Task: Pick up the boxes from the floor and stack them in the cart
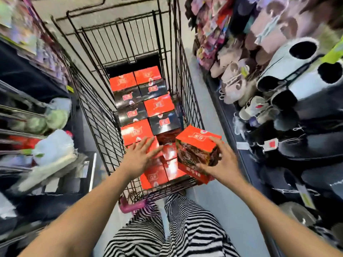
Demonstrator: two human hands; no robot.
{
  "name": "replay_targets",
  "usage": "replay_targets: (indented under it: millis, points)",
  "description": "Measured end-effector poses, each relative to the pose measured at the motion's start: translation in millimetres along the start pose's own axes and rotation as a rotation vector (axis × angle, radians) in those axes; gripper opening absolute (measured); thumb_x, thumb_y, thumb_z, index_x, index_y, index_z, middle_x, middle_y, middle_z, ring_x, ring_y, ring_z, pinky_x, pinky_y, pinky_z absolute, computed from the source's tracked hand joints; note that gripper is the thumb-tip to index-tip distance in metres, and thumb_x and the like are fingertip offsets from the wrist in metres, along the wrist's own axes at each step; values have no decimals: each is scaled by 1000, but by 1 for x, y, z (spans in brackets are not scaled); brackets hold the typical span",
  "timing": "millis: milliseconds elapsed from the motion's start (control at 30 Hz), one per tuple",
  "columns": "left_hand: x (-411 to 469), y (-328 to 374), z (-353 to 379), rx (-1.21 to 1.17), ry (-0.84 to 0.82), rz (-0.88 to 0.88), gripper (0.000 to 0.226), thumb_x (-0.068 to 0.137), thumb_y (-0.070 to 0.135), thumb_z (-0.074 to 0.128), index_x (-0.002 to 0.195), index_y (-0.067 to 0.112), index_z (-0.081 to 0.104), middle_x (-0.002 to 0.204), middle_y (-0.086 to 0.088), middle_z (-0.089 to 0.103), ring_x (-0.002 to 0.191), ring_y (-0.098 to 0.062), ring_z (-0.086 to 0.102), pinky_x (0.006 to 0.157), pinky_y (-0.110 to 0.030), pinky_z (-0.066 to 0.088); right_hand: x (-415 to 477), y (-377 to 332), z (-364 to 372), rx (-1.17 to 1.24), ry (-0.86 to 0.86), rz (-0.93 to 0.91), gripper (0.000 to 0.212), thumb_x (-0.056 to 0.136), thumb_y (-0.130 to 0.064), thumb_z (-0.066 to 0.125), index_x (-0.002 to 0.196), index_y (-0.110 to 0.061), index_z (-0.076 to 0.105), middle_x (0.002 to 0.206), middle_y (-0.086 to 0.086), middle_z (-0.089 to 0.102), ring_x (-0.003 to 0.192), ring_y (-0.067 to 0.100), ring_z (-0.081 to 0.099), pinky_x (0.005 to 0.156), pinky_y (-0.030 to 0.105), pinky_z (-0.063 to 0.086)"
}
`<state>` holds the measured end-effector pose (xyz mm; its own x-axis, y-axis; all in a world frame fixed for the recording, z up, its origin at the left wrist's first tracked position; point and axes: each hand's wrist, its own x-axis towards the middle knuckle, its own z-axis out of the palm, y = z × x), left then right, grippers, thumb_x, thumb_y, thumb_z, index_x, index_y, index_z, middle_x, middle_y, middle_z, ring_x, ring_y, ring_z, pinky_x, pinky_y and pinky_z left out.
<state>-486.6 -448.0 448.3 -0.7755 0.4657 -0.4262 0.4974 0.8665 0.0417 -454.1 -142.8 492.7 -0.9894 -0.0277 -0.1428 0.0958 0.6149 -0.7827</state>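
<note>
Boxes (146,112): red and black ones are lying in two rows along the cart, filling its floor from the far end to the near end.
Cart (96,115): black wire, it is standing in the aisle in front of me, its pink handle (131,205) pointing at my striped trousers (167,229).
Shelves: slippers (289,60) are hanging on my right, plush toys (53,145) are sitting on my left.
Held box (196,145): red-topped, it is tilting above the cart's near right corner, just over another red box (194,175).
Right hand (220,164): I am gripping the held box, fingers curled round its near right end.
Left hand (141,154): I am spreading straight, relaxed fingers over a red box at the near left; I cannot tell whether they are touching it.
</note>
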Motion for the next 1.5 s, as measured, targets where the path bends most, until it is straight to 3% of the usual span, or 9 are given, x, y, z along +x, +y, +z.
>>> replay_targets:
  millis: [167, 300, 567, 800, 900, 967, 1133, 1333, 1500]
  points:
    - [-5, 8, -1, 20, -71, -57, 86, 99, 16, 42, 140, 38, -31, 151, -10, -33, 145, -34, -14, 113, -57, 15, 4, -7, 1, -22, -48, -23, 88, 57, -29, 90, 125, -53, 42, 111, -2, 50, 95, -13, 45, 82, -6, 28]
    - [-8, 22, -9, -90, -37, -113, 78, 98, 17, 44, 150, 34, -12, 158, -8, -21, 147, -33, -7, 114, -54, 17, 13, -15, 1, -15, -97, -57, 85, 59, -23, 90, 128, -42, 44, 112, 2, 50, 98, -2, 47, 82, -5, 29]
    - [16, 57, -80, -1901, 115, -409, 55, 74, 54, 58, 124, 34, 59, 126, 4, 63, 114, -14, 58, 90, -31, 47, 34, -19, 7, 37, -277, -91, 83, 68, -20, 86, 123, -55, 34, 131, -6, 40, 119, 12, 45, 88, -5, 28]
    - [16, 90, -59, -1627, 449, -419, 57, 87, 22, 68, 132, 40, 39, 110, 31, 57, 95, 23, 54, 76, 1, 39, 42, -23, 28, 124, -337, 74, 113, 76, -16, 78, 143, -51, -5, 151, 2, 34, 131, 20, 45, 106, 37, 41]
    - [14, 95, -44, -1331, 455, -398, 68, 88, 30, 66, 141, 40, 25, 131, 34, 38, 115, 25, 37, 93, 5, 24, 51, -17, 40, 87, -374, 72, 109, 80, 1, 64, 138, -56, -8, 158, 4, 20, 144, 22, 27, 115, 40, 30]
    - [16, 90, -25, -947, 334, -377, 83, 91, 44, 57, 152, 20, 7, 155, 13, 15, 144, -1, 6, 114, -12, 1, 57, -9, 47, -14, -392, 40, 100, 82, 7, 56, 144, -43, -4, 160, 4, 12, 147, 21, 16, 117, 33, 22]
    - [14, 73, 9, -398, 54, -315, 85, 92, 59, 39, 151, 21, -10, 155, -5, -28, 140, -24, -32, 116, -46, -13, 63, 5, 63, -160, -519, 59, 96, 94, -10, 52, 136, -50, -25, 155, 11, 29, 115, 30, 56, 86, 30, 45]
    - [-5, 54, 18, -664, 279, -671, 91, 84, 72, 34, 150, 33, -15, 156, -4, -26, 144, -23, -22, 115, -44, -7, 62, 4, 68, 50, -471, 227, 97, 87, -44, 65, 139, -58, -16, 154, 5, 34, 134, 27, 43, 110, 48, 36]
    - [-10, 22, 20, -1641, 420, -1067, 109, 74, 48, 73, 153, 22, 2, 158, -7, 19, 142, -26, 27, 114, -42, 25, 77, -5, 83, 219, -347, 452, 98, 87, -45, 64, 154, -27, -5, 160, 3, 18, 143, 27, 26, 116, 48, 24]
